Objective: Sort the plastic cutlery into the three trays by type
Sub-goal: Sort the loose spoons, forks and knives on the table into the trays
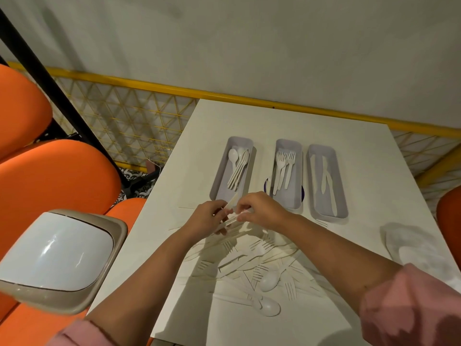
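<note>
Three grey trays stand side by side on the white table (361,151). The left tray (219,178) holds spoons, the middle tray (296,196) forks, the right tray (339,196) knives. A pile of white plastic cutlery (254,260) lies in front of them. Just before the left tray, my left hand (207,216) and my right hand (262,208) meet. Both pinch a thin white cutlery piece in a clear wrapper (230,213); I cannot tell which type it is.
A bin with a white swing lid (55,250) stands left of the table over orange seats (50,181). Crumpled clear plastic (419,248) lies at the table's right edge. A yellow railing (174,91) runs behind the table.
</note>
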`<state>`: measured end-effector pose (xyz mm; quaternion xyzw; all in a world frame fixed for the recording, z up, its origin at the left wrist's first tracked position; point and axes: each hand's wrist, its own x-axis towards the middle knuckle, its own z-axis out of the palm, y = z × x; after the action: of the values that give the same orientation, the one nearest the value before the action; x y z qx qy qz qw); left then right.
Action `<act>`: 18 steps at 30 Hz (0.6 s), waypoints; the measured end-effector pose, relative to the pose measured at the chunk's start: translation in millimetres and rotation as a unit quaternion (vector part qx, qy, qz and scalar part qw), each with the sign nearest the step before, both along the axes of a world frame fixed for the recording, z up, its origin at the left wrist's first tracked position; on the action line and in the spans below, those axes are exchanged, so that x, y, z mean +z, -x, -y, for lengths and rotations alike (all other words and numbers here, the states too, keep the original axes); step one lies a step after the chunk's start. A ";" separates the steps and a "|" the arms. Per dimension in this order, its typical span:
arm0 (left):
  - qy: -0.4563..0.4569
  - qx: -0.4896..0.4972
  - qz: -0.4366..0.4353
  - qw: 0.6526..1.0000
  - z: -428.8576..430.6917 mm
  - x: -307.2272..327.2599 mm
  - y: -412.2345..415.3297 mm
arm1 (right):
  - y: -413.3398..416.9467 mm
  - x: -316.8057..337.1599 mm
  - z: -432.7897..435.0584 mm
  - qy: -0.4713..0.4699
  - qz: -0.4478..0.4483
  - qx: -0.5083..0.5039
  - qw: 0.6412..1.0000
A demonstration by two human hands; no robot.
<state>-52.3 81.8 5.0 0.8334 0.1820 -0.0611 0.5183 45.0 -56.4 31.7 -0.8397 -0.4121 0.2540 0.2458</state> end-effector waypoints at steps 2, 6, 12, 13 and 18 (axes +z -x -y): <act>0.069 0.006 -0.022 0.997 2.0 2.7 0.9 | -2.9 -1.4 0.7 -0.018 -0.001 -0.023 1.000; 0.103 -0.043 -0.045 0.993 4.2 7.6 3.3 | -3.6 2.0 -1.6 -0.062 -0.028 -0.021 0.997; 0.128 0.022 -0.054 0.990 -5.8 9.9 7.2 | -2.2 -1.0 -10.2 -0.090 -0.015 -0.062 0.994; 0.135 0.039 -0.055 0.989 -9.6 9.9 8.6 | -2.1 -4.0 -10.0 -0.088 -0.004 -0.074 0.993; 0.173 0.095 -0.043 0.979 -22.4 10.1 17.1 | 5.3 -37.4 -7.1 0.009 0.041 -0.068 0.997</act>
<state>-69.4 104.2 15.0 0.7064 0.2686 -0.0778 0.6502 39.6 -49.3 -5.7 -0.8775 -0.3619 0.2058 0.2380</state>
